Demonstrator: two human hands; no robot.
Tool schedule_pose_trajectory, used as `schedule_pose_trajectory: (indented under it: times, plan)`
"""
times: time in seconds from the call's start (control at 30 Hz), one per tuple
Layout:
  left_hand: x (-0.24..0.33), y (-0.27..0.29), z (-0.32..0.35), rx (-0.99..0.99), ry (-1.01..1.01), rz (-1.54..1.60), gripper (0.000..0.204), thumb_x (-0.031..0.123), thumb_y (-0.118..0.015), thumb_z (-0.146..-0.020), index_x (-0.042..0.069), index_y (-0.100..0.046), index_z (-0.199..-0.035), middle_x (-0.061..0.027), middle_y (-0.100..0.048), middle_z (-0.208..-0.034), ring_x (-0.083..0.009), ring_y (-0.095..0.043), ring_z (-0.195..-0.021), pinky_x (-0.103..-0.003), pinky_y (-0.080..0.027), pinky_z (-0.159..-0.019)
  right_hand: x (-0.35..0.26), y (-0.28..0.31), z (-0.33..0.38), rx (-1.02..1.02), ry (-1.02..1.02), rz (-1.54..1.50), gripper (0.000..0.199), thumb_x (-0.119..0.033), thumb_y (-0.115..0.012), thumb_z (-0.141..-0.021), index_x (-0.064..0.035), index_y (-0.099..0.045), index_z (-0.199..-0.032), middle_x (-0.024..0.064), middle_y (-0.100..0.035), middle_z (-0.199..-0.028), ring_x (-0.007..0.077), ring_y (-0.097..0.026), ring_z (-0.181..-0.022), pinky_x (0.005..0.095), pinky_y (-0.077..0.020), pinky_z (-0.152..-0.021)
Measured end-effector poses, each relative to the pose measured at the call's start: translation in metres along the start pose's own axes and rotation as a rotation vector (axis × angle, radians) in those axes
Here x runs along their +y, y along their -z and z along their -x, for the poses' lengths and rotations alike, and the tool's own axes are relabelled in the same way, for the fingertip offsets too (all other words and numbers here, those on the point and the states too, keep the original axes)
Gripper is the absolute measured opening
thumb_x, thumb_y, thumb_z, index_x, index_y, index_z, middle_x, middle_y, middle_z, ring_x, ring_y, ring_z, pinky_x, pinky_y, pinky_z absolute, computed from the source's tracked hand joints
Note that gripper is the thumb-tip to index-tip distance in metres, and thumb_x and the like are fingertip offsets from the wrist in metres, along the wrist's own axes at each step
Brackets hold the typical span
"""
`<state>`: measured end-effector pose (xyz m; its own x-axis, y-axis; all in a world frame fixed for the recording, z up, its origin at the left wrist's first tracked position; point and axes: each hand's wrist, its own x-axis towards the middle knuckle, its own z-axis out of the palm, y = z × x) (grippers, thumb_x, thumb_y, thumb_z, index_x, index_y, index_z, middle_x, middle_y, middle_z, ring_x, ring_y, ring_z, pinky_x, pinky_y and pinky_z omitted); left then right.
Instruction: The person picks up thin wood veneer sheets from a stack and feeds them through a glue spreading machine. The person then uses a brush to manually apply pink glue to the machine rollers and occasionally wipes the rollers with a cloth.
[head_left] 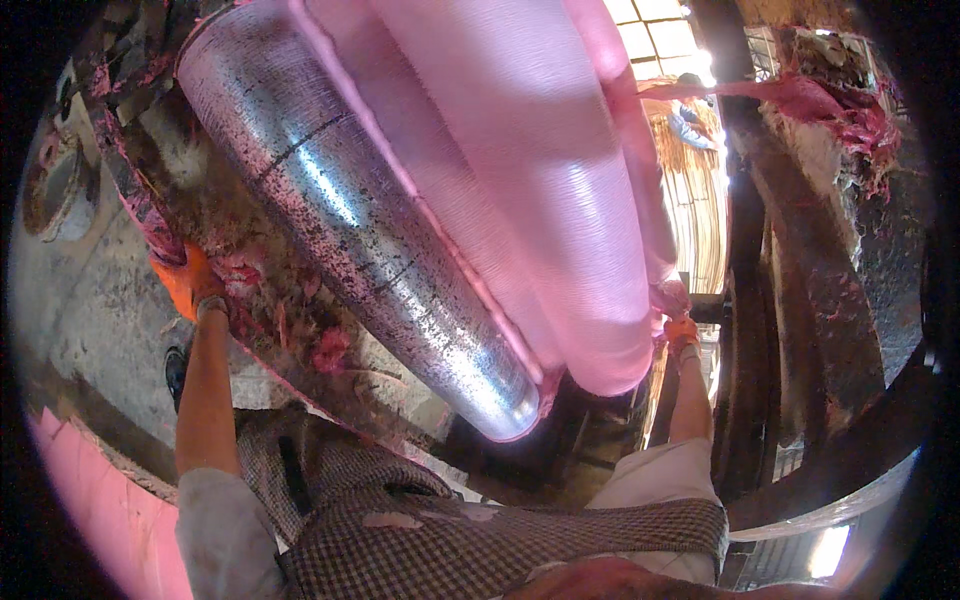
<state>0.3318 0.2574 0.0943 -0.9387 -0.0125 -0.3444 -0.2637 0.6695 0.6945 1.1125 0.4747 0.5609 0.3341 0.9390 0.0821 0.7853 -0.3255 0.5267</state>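
Two large rollers fill the middle: a bare, shiny metal roller [360, 240] with dark and pink specks, and beside it one wrapped in a smooth pink rubber-like sheet [540, 200]. My left hand [193, 283], in an orange glove, is at the pink-smeared machine edge [150, 228] left of the metal roller; its fingers are hidden. On the other side, my right hand [682, 331], also in orange, is closed at the lower right end of the wrapped roller. It grips a bunched bit of the pink sheet [670, 297] there.
A stretched pink strip [740, 90] runs to a ragged pink clump [845, 115] at upper right. Dark machine beams [750, 330] stand right of my right arm. Pink scraps [330, 350] litter the tray below the metal roller. Pink sheets [100, 510] lie lower left. A person [690, 125] is beyond.
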Motion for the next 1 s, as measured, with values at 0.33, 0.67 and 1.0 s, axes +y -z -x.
schedule_pose_trajectory:
  times: [0.33, 0.67, 1.0]
  plan:
    - [-0.002, 0.013, -0.005, -0.012, 0.013, 0.033, 0.069, 0.051, -0.062, -0.085, 0.013, -0.045, -0.14, -0.0132, -0.062, -0.132, -0.0395, -0.061, -0.115, -0.05, -0.047, -0.094, -0.069, -0.005, -0.054, 0.027, 0.247, -0.099, 0.037, -0.033, -0.056, -0.088, -0.0179, -0.066, -0.12, 0.0207, -0.068, -0.112, 0.0398, -0.067, -0.098, 0.0522, -0.0552, -0.082]
    - [-0.043, -0.006, -0.021, -0.049, -0.042, 0.073, 0.082, 0.06, -0.057, -0.084, 0.017, -0.037, -0.151, -0.0118, -0.048, -0.15, -0.039, -0.057, -0.123, -0.05, -0.048, -0.097, -0.192, 0.048, -0.076, 0.017, 0.433, -0.453, 0.023, -0.025, -0.068, -0.078, -0.0158, -0.067, -0.099, 0.0159, -0.066, -0.087, 0.0321, -0.068, -0.082, 0.0431, -0.0532, -0.064]
    - [-0.047, 0.012, -0.034, -0.015, -0.017, -0.055, 0.079, 0.057, -0.059, -0.086, 0.018, -0.037, -0.151, -0.0094, -0.049, -0.149, -0.0358, -0.059, -0.121, -0.049, -0.052, -0.093, -0.386, 0.194, 0.07, 0.58, 1.392, -0.197, 0.054, -0.036, -0.057, -0.087, -0.0019, -0.061, -0.129, 0.0175, -0.052, -0.138, 0.0346, -0.052, -0.12, 0.0413, -0.0445, -0.105]
